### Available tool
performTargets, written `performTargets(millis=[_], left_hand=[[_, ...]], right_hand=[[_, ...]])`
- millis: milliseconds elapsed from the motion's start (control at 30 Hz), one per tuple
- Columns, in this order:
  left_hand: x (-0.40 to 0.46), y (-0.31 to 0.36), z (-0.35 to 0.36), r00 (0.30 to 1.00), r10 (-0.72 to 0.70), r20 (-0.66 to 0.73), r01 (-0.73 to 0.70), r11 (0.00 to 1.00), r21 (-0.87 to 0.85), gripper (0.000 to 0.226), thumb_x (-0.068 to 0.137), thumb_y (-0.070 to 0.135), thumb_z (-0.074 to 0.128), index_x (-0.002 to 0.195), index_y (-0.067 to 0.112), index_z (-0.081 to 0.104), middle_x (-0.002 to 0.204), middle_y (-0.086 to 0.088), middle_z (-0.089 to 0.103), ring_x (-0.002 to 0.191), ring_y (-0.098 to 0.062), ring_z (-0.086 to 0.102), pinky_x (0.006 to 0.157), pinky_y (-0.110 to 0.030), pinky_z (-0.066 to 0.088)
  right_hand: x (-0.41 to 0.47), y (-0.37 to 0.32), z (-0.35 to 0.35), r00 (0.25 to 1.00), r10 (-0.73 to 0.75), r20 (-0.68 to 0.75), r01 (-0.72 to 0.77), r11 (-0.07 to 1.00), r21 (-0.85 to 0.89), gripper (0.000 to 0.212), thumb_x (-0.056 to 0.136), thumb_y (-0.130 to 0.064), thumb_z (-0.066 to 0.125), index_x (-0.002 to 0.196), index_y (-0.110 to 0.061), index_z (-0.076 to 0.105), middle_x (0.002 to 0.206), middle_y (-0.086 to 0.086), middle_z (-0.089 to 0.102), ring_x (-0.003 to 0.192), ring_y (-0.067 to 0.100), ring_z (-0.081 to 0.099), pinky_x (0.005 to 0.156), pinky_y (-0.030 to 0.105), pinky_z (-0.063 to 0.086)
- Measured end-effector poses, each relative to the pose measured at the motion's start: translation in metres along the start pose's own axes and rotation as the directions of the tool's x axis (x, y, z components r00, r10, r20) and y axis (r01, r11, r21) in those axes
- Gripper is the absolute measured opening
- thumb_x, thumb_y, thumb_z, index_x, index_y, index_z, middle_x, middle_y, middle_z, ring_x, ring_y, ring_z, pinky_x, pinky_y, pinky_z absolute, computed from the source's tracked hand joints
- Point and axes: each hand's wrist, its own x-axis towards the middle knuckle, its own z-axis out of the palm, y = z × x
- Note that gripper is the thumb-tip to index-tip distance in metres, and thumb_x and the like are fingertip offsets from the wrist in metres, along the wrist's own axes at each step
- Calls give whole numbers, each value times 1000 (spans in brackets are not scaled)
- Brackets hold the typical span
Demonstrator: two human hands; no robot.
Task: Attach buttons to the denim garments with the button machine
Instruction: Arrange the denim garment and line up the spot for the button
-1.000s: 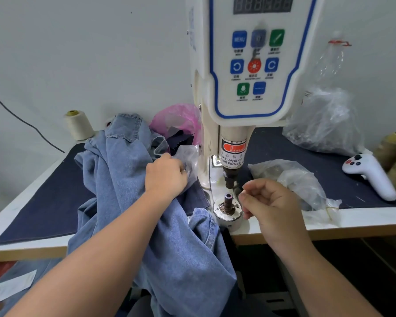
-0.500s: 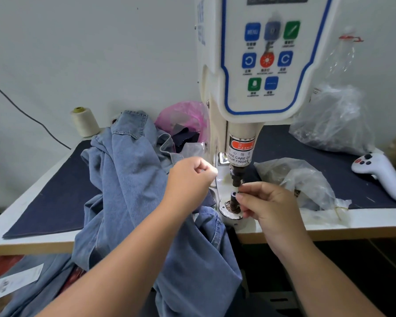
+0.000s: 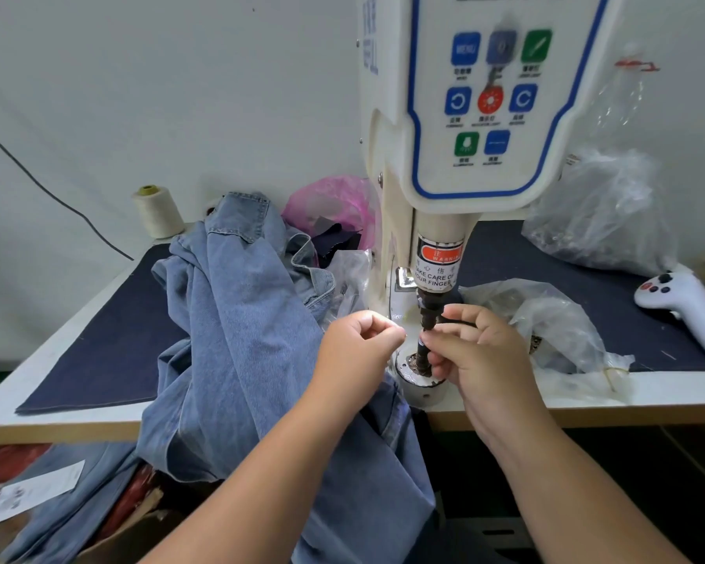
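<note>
The cream button machine (image 3: 481, 116) stands at the table's middle, its dark punch (image 3: 429, 307) above the lower die post (image 3: 421, 360). My right hand (image 3: 477, 352) is at the die post, fingertips pinching a small part at the post's top; the part itself is too small to make out. My left hand (image 3: 357, 348) hovers just left of the die with fingers curled, thumb and forefinger pinched together; what they hold is hidden. A heap of light-blue denim garments (image 3: 241, 319) lies left of the machine and hangs over the table's front edge.
Clear plastic bags (image 3: 546, 319) of parts lie right of the die, a bigger bag (image 3: 599, 213) behind. A white handheld controller (image 3: 684, 307) rests at the far right. A cream thread cone (image 3: 157, 211) and a pink bag (image 3: 330, 205) sit at the back. A dark blue mat (image 3: 98, 343) covers the table.
My left hand left the denim heap and came right to the die. My right hand rose from beside the base to the top of the die post.
</note>
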Motion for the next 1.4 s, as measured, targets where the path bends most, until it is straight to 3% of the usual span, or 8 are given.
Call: performTargets(millis=[433,567,700,867,1000,1167,1333,1400], left_hand=[[-2,-2,-1,999,-28,23,29,999,-40,12,85,12,69,75,6,69,68,2,63,60,-2,53,57,-10,43],[-2,-1,0,999,-27,21,28,999,-39,12,85,13,69,75,6,69,67,3,62,59,-2,52,55,-10,43],[-2,0,1,999,-43,32,44,998,-40,14,85,15,70,72,11,69,66,4,60,60,-4,51,55,-10,42],[-2,0,2,997,-59,51,61,997,-39,16,85,19,70,69,19,69,67,5,59,62,-4,51,56,-11,43],[-2,0,3,997,-59,56,61,998,-33,15,85,19,70,69,19,69,67,6,59,63,-5,51,58,-13,43],[-3,2,3,997,-44,65,47,998,-42,17,85,18,71,68,19,69,64,10,61,62,-1,53,61,-13,46],[-3,5,4,995,-64,74,66,997,-34,14,85,21,71,72,17,71,69,6,64,67,-4,57,70,-22,50],[-3,6,5,994,-75,78,78,996,-37,14,86,22,71,73,15,72,70,6,65,69,-4,58,73,-22,51]], right_hand=[[-5,-3,2,993,117,-14,-109,954,280,31,80,6,71,102,-12,61,72,11,69,49,9,55,45,20,46],[-10,-9,0,991,131,1,-125,945,304,28,80,11,64,98,-11,61,95,33,68,46,11,51,43,21,44],[-15,-13,2,989,145,0,-135,927,349,27,80,13,62,94,-11,60,105,41,61,45,11,49,41,20,41],[-19,-15,0,981,193,24,-184,883,432,26,79,15,56,87,-11,60,97,32,66,44,10,49,39,20,40],[-20,-19,0,975,218,53,-217,855,471,37,54,3,68,87,-11,58,97,32,58,43,10,46,38,20,38],[-18,-16,-6,975,210,65,-219,893,392,23,86,12,53,88,-10,59,93,23,73,46,11,51,41,21,44],[-18,-12,-15,980,192,44,-195,914,356,26,90,11,46,88,-10,60,88,16,75,49,11,58,45,23,49],[-18,-10,-18,990,144,-7,-139,965,221,28,90,8,52,83,-16,64,82,12,74,51,10,58,48,23,48]])
